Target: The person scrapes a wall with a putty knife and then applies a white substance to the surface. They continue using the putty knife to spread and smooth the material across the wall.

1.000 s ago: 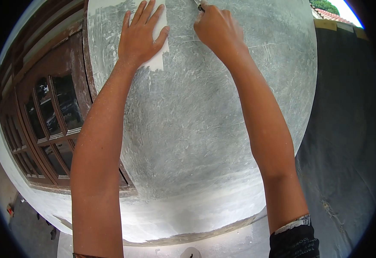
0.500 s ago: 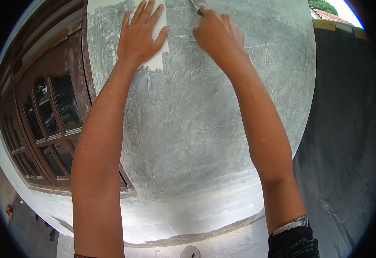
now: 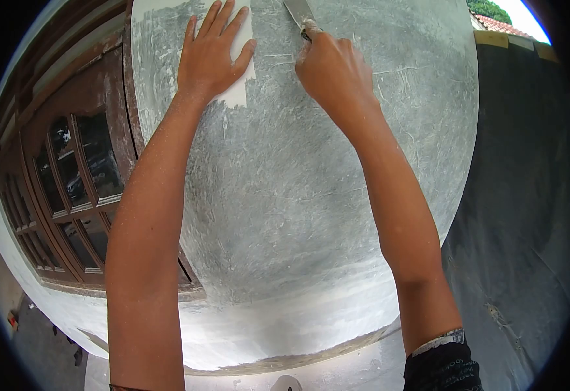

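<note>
My left hand (image 3: 214,55) lies flat with its fingers spread over a white patch (image 3: 236,94) on the grey wall (image 3: 285,169). In my right hand (image 3: 335,68) is a putty knife (image 3: 299,14), its metal blade pointing up and to the left against the wall. The fist hides most of the knife's handle, and the top of the frame cuts off the blade's far end. Whitish dust or paste marks the fingers of my right hand. Thin raised streaks run across the wall around both hands.
A brown wooden window frame (image 3: 76,212) with glass panes borders the wall on the left. Dark sheeting (image 3: 519,195) hangs along the right. White paint covers the wall's lower band (image 3: 291,329). Red roof tiles (image 3: 500,26) show at top right.
My right hand has come slightly down and to the right with the putty knife, so more of the blade shows. My left hand stays in place on the wall.
</note>
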Demonstrator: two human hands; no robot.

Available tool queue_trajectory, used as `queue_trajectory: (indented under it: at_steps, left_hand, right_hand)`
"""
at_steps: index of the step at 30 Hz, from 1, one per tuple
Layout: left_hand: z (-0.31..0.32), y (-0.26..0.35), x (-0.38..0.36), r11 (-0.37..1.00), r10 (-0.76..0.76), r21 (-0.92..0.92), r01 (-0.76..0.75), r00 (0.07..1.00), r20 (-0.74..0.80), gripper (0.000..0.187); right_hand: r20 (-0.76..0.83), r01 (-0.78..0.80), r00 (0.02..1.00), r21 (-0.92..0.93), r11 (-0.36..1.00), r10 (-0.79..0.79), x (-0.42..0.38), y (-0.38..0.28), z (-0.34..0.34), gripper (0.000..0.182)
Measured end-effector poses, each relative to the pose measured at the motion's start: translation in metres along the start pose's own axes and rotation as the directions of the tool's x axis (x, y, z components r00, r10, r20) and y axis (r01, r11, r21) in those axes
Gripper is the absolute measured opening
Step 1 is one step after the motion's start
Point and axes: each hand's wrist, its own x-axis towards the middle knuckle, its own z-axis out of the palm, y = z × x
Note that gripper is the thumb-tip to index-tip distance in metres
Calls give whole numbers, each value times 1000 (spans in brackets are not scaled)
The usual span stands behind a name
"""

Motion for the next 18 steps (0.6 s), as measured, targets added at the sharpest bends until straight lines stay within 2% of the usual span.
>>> queue_trajectory:
  at_steps: [4, 6, 7, 9, 13, 15, 16, 18]
  left_hand:
    - [-1, 2, 1, 1000, -10, 9, 10, 1000, 24, 67]
    - [-2, 1, 3, 1000, -11, 10, 11, 1000, 27, 67]
    - [-1, 0, 2, 1000, -5, 10, 5, 1000, 12, 68]
    - [0, 1, 1, 1000, 1, 5, -1, 1000, 0, 68]
    - [-1, 0, 2, 1000, -4, -12, 4, 1000, -2, 68]
    - [0, 1, 1, 1000, -4, -1, 4, 1000, 7, 68]
    - [-1, 2, 1, 1000, 0, 3, -1, 1000, 12, 68]
    - [-2, 0, 1, 1000, 4, 11, -4, 1000, 17, 67]
  right_hand:
    - [-41, 1, 999, 20, 1000, 0, 26, -3, 1, 46]
    - [24, -40, 999, 26, 999, 40, 35, -9, -1, 32]
    - [25, -39, 999, 26, 999, 39, 30, -8, -1, 32]
    - [-5, -27, 1000, -26, 999, 27, 9, -5, -2, 45]
    - [31, 6, 1000, -15, 1000, -6, 5, -1, -2, 55]
    - [-60, 0, 998, 30, 1000, 1, 25, -3, 3, 44]
    - [-60, -4, 998, 33, 999, 6, 29, -4, 4, 44]
    - [29, -57, 998, 0, 998, 57, 36, -11, 2, 31]
